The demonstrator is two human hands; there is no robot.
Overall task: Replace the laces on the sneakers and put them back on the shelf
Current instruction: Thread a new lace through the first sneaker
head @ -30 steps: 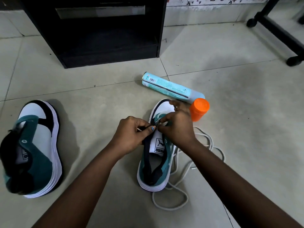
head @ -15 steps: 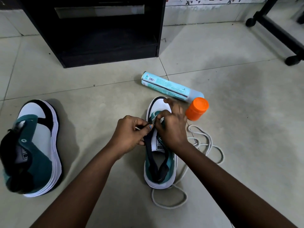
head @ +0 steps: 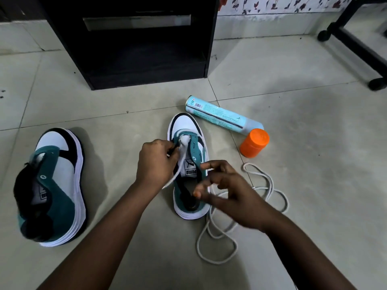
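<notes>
A teal, white and black sneaker (head: 184,124) stands on the floor tiles in the middle, toe pointing away. My left hand (head: 157,162) pinches a white lace at the front eyelets, and a short end trails down past my wrist. The rest of the lace (head: 216,263) lies in loose loops on the floor to the right of the shoe. My right hand (head: 232,191) hovers blurred over the shoe's heel side, fingers spread and loosely bent, with nothing plainly held. The second sneaker (head: 54,181) lies unlaced at the left.
A pale blue spray can (head: 222,117) lies beyond the shoe, its orange cap (head: 254,143) beside it. A black shelf unit (head: 129,59) stands at the back. A black wheeled frame (head: 360,47) is at the far right.
My right hand has left the eyelets and pulled back toward the heel. My left hand stays at the front eyelets, and the lace now shows through them.
</notes>
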